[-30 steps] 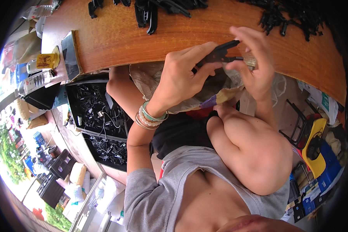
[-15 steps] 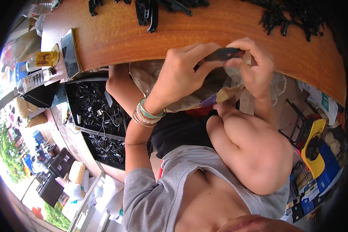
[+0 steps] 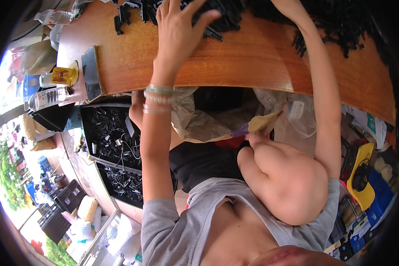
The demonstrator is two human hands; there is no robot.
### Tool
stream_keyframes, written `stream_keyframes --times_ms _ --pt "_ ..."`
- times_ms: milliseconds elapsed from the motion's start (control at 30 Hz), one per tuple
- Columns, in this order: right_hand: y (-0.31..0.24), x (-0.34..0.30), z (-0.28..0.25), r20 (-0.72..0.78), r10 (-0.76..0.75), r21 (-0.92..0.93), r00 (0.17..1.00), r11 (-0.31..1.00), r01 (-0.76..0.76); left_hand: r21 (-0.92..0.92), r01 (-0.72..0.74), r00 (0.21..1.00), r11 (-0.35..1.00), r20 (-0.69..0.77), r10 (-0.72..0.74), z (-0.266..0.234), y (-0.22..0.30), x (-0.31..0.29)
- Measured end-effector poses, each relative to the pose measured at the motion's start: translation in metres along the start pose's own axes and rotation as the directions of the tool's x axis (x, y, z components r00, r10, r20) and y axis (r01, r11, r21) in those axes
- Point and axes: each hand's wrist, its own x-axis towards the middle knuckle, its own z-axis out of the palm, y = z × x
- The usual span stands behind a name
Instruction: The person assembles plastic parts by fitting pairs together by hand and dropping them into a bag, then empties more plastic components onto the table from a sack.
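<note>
My left hand (image 3: 177, 37) reaches over the far side of the wooden table (image 3: 128, 55), fingers spread, above a heap of black plastic parts (image 3: 228, 17). I see nothing held in it, though its fingertips touch the upper edge. At the top, my right hand (image 3: 291, 8) lies beside a second, larger heap of black plastic parts (image 3: 341, 29); its fingers are out of the picture. Between my forearms, below the table edge, a sack with a clear plastic liner (image 3: 186, 115) gapes at my lap. Its inside is dark.
A phone (image 3: 91, 73) lies at the table's left edge, with a yellow-labelled container (image 3: 64, 75) beyond it. Black trays of small parts and cables (image 3: 108, 131) stand at lower left. To the right are a yellow plastic piece (image 3: 361, 177) and blue bins (image 3: 377, 195).
Both hands have parted and moved away from me, from above the sack to the heaps. The dark flat part they held between them no longer shows in my hands.
</note>
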Motion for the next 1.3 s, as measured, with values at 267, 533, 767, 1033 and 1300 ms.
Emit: stream_keyframes --times_ms 267,533,767,1033,1300 --pt "0.0 0.003 0.006 0.032 0.074 -0.117 0.997 0.991 -0.069 -0.026 0.334 0.862 0.942 0.413 -0.294 0.0 0.045 0.035" --pt "-0.032 -0.023 0.001 -0.061 -0.076 -0.159 0.995 0.985 0.065 -0.142 0.144 0.964 0.979 0.243 -0.107 0.012 0.043 -0.009" --pt "-0.045 -0.04 -0.025 -0.031 0.03 0.356 0.999 0.934 -0.017 -0.274 0.144 0.984 0.951 0.146 -0.107 0.0 0.036 0.018" --pt "-0.021 -0.073 -0.051 -0.18 -0.042 0.272 0.983 0.958 0.091 -0.172 -0.15 0.914 0.974 0.352 0.202 0.027 0.02 0.059" --pt "-0.035 -0.089 -0.028 -0.08 0.012 -0.065 0.997 0.998 -0.018 -0.322 0.385 0.92 0.865 0.206 -0.333 -0.045 0.081 0.071"
